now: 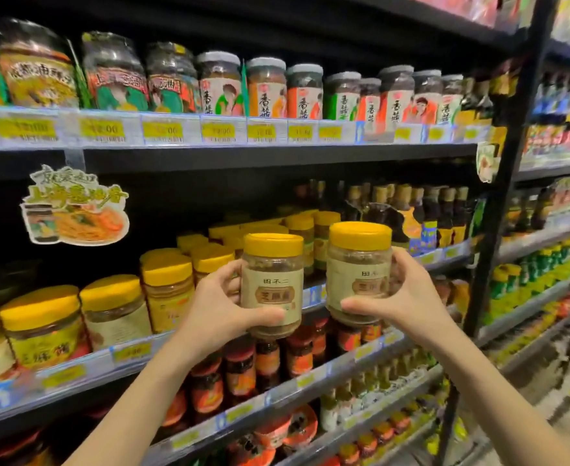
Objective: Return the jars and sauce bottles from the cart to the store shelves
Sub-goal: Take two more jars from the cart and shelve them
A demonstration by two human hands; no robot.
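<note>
The left hand point(223, 307) grips the left jar point(273, 264), thumb across the lower label and fingers curled round the back. The right hand point(408, 297) grips the right jar point(357, 260) the same way, thumb across its base. Both jars are upright in the air, just beside each other but not touching, the right one a little higher.

Each is a clear jar with a yellow screw lid. A brownish, grainy filling shows through the wall above and below a beige label, which has dark characters and a brown panel.

Behind the hands and out to the left of the left hand, yellow-lidded jars point(166, 287) like them stand in rows on a shelf point(85, 368). Above and to the right of the right hand stand dark bottles point(431, 210) with tan caps. Below both wrists, red-labelled jars point(240, 371) of dark sauce fill the next shelf down.
</note>
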